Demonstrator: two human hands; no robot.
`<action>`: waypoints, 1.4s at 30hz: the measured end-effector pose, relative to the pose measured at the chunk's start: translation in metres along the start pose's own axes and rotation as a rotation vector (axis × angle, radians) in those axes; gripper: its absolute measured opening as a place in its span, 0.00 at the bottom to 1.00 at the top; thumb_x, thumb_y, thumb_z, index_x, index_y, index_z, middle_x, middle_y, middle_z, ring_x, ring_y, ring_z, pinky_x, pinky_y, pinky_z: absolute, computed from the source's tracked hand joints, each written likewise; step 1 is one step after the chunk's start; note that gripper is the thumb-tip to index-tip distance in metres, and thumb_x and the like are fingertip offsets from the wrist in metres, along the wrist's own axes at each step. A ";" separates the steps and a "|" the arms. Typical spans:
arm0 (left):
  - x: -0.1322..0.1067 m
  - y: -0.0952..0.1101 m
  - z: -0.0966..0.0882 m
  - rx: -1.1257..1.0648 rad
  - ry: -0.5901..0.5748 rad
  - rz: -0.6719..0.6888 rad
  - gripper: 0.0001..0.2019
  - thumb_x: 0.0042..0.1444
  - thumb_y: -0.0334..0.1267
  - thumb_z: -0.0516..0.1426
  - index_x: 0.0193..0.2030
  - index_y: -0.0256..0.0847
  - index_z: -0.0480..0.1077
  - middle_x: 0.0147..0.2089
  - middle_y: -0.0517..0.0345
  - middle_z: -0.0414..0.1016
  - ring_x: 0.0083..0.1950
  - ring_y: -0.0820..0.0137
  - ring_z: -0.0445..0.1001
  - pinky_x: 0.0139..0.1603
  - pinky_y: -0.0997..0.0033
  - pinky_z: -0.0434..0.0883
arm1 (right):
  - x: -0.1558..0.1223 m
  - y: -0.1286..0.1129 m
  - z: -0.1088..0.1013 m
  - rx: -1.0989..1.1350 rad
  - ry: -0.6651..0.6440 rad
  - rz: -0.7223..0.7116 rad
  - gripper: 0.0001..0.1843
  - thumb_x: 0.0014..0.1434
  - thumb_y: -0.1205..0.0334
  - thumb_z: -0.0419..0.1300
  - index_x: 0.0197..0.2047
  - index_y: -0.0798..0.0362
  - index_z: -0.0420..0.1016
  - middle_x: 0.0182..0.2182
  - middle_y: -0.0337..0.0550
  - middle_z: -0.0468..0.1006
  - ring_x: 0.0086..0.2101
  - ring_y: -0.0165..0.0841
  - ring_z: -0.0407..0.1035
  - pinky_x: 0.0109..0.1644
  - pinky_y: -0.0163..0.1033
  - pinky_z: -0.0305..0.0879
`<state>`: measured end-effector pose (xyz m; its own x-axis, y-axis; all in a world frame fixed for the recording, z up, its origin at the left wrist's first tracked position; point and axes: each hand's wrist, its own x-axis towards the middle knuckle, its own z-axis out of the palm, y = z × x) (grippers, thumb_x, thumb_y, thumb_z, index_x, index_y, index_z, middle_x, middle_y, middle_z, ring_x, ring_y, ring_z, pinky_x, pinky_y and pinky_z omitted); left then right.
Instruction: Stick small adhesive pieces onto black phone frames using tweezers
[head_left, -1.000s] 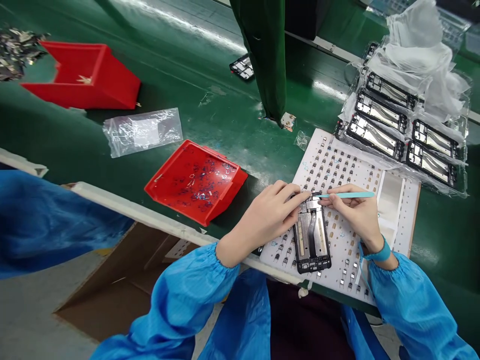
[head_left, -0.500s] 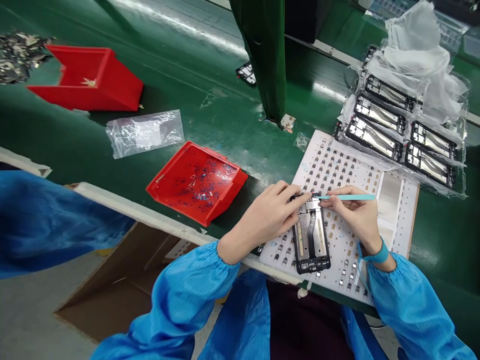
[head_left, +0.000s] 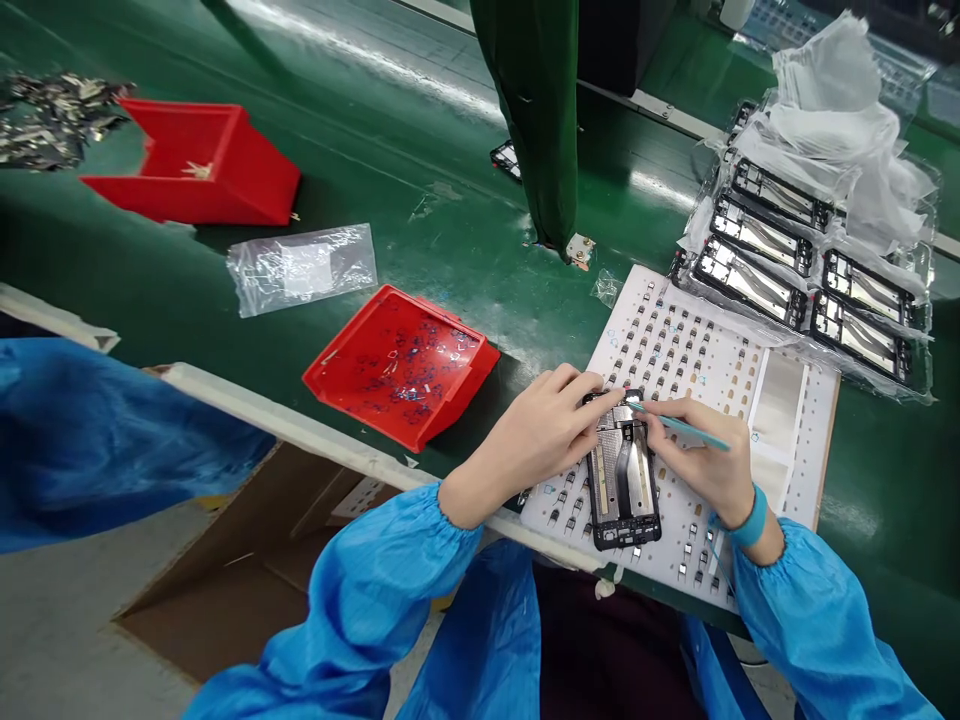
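Observation:
A black phone frame (head_left: 624, 480) with a silver metal inner plate lies tilted slightly on a white perforated board (head_left: 679, 335). My left hand (head_left: 536, 425) grips its upper left edge, with the index finger pressed near the top. In my right hand (head_left: 709, 455) is a pair of slim light-blue tweezers (head_left: 694, 432), pinched between thumb and fingers. Their tip touches or hovers just above the frame's top end; which one I cannot tell. Rows of tiny metal parts (head_left: 660, 350) sit in the board around the frame.
Right of the board's top, a plastic tray (head_left: 919, 375) holds several phone frames and white wrapping sheets. Leftward are a red bin (head_left: 442, 420) with tiny parts, a clear bag (head_left: 307, 270), another red bin (head_left: 259, 180) and a metal-parts pile (head_left: 56, 120). A green post (head_left: 544, 130) rises behind.
My right hand has turned and shifted slightly down, so the tweezers now slope down to the right instead of lying level. My left hand and the phone frame stay in place.

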<state>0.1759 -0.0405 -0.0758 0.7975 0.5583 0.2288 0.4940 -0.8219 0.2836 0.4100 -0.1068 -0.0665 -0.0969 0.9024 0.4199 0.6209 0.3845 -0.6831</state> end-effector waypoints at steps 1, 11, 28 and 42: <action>0.000 0.000 0.000 0.004 0.001 0.002 0.21 0.70 0.27 0.55 0.68 0.34 0.70 0.56 0.45 0.76 0.53 0.57 0.71 0.53 0.55 0.77 | -0.001 0.000 0.000 -0.042 -0.012 -0.077 0.09 0.70 0.72 0.64 0.49 0.50 0.83 0.39 0.43 0.90 0.36 0.37 0.86 0.38 0.39 0.84; 0.000 0.000 0.002 0.022 0.001 0.001 0.20 0.69 0.26 0.54 0.66 0.35 0.71 0.56 0.44 0.76 0.52 0.56 0.71 0.52 0.55 0.76 | -0.008 0.002 0.002 -0.183 -0.126 -0.225 0.15 0.71 0.73 0.62 0.54 0.46 0.83 0.41 0.43 0.90 0.40 0.40 0.87 0.43 0.41 0.87; 0.000 0.001 0.001 -0.004 0.017 -0.018 0.20 0.70 0.26 0.54 0.66 0.37 0.70 0.56 0.47 0.76 0.53 0.58 0.70 0.52 0.57 0.75 | -0.011 0.005 0.003 -0.202 -0.103 -0.243 0.16 0.70 0.74 0.63 0.55 0.46 0.82 0.40 0.43 0.90 0.37 0.40 0.86 0.39 0.41 0.86; 0.001 -0.002 0.005 -0.120 0.043 -0.055 0.22 0.69 0.27 0.53 0.69 0.39 0.69 0.57 0.47 0.77 0.52 0.58 0.70 0.52 0.57 0.74 | -0.006 -0.011 -0.018 -0.163 -0.006 -0.242 0.21 0.69 0.76 0.64 0.60 0.47 0.81 0.43 0.44 0.90 0.40 0.41 0.87 0.41 0.43 0.87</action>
<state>0.1772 -0.0391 -0.0804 0.7534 0.6089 0.2483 0.4899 -0.7716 0.4057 0.4180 -0.1201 -0.0504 -0.2621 0.7897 0.5547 0.6959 0.5529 -0.4583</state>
